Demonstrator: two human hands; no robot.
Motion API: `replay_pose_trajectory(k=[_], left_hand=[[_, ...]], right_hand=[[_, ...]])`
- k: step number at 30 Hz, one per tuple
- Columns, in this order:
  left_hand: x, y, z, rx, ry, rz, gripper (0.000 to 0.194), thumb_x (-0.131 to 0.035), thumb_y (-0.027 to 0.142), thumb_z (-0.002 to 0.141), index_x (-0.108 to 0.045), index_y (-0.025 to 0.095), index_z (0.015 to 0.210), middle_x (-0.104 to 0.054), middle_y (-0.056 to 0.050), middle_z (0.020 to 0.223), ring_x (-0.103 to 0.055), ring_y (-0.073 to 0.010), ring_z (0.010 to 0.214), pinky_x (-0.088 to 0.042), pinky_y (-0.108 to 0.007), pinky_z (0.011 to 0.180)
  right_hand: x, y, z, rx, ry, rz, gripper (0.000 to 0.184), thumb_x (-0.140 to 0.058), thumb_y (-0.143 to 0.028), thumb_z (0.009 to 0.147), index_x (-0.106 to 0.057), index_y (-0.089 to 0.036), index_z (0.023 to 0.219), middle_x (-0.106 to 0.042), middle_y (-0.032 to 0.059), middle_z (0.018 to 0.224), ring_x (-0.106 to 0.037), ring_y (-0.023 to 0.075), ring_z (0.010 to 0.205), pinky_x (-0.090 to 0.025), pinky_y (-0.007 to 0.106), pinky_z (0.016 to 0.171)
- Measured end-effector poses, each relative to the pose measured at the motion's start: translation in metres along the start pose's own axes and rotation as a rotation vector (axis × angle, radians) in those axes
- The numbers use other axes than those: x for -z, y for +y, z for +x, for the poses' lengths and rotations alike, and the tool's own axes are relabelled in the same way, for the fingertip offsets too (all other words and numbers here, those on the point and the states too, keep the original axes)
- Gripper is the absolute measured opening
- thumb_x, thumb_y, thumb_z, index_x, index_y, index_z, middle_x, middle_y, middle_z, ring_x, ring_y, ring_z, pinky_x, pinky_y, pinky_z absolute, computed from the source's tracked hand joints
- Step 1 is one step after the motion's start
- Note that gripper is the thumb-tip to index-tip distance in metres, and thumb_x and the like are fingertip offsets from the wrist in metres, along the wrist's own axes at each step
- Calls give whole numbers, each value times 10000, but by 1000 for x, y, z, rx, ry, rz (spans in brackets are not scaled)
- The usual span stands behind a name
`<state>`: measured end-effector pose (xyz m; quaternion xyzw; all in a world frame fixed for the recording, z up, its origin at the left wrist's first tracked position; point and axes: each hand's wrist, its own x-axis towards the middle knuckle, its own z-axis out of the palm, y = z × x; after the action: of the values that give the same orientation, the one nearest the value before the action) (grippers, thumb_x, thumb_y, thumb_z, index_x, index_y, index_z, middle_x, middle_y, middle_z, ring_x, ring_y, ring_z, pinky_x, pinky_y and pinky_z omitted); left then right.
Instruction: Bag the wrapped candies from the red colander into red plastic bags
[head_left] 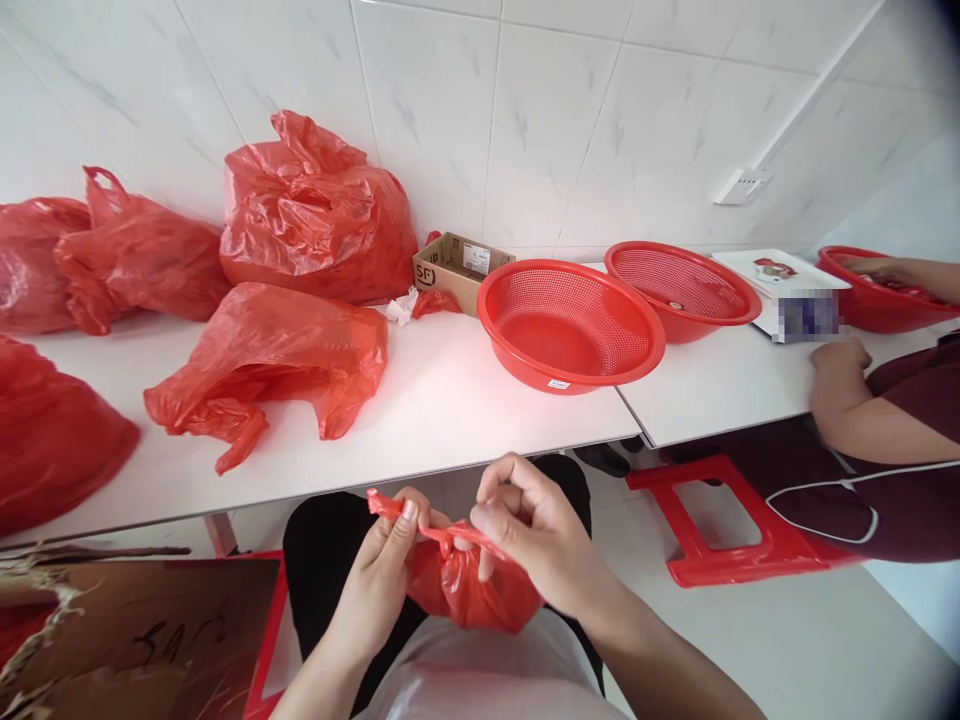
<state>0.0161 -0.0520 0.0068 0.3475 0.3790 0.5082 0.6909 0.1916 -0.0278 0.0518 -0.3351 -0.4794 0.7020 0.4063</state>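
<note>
A filled red plastic bag (476,595) rests on my lap, its top drawn together and twisted. My left hand (386,555) pinches one twisted end of the bag between thumb and fingers. On the other side, my right hand (536,535) has its fingers curled around the other twisted handle, close to the neck. What is inside the bag cannot be made out. On the white table (435,400) ahead of my hands lies a loose, slack red plastic bag (300,340) with its mouth toward me.
Several full red bags (315,220) stand along the wall. A cardboard box (457,270) sits beside two red colanders (570,375). At right a co-worker (915,400) reaches into a red basin (862,300) by a white scale (780,270). A red stool (701,520) and large carton (150,630) stand below.
</note>
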Motion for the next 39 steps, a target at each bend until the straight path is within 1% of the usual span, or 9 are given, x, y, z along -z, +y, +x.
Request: replay_pose_trajectory(k=[5,10,14,17,22,27,30,33,39], left_hand=[[-2,6,-3,25,27,-166,294,-541,466,950,-469,224,800,-624,9,762,-550,-141,660,-449,-263,633],[5,13,-4,-61,8,-47,334,-710,456,843,-530,194,741,-636,-21,829,-589,-148,784,-491,-261,737],[10,22,-8,-111,-104,126,322,-863,278,696,-627,223,908,-668,-25,920,-636,-170,831,-517,-279,753],[6,27,-10,-131,-117,279,316,-841,205,717,-665,245,977,-682,-19,933,-654,-166,843,-528,-279,779],[6,26,-4,-228,55,494,66,-763,228,808,-698,217,796,-663,-16,855,-653,-146,785,-526,-251,730],[12,30,-1,-307,-6,584,53,-732,180,826,-722,232,821,-685,-20,868,-681,-154,796,-551,-257,735],[10,38,-1,-343,-2,584,66,-717,170,831,-709,228,800,-690,-25,875,-682,-156,805,-561,-252,726],[4,46,-1,-338,-73,631,57,-707,174,839,-685,226,833,-683,-23,868,-671,-146,775,-560,-251,717],[-4,42,4,-432,67,612,168,-684,174,850,-566,246,948,-691,10,867,-693,-136,744,-559,-239,671]], right_hand=[[-13,11,-16,42,34,-52,238,-611,-417,932,-487,-219,888,-421,-106,542,-537,87,462,-455,200,475],[-7,23,-9,47,108,-90,232,-602,-405,935,-484,-216,871,-457,-99,552,-549,85,459,-464,204,484],[-3,22,-7,55,130,-125,188,-601,-366,938,-494,-216,898,-487,-87,592,-557,88,503,-478,212,517],[1,23,-8,78,139,-182,159,-586,-346,947,-497,-218,920,-505,-75,611,-552,98,534,-472,221,537],[8,22,-8,112,111,-391,92,-530,-297,970,-520,-217,925,-479,-64,640,-485,98,562,-404,233,561],[13,6,-5,122,51,-638,49,-538,-243,949,-573,-231,981,-474,-61,642,-444,110,584,-382,247,573],[14,-6,2,290,70,-780,213,-586,-145,886,-634,-248,1066,-663,12,908,-607,161,845,-491,308,788],[13,-11,10,462,23,-787,339,-589,-90,862,-649,-255,1152,-682,58,1165,-604,197,1098,-474,376,970],[-2,1,12,213,-5,-605,140,-589,-131,851,-653,-204,953,-707,26,945,-645,146,827,-516,281,778]])
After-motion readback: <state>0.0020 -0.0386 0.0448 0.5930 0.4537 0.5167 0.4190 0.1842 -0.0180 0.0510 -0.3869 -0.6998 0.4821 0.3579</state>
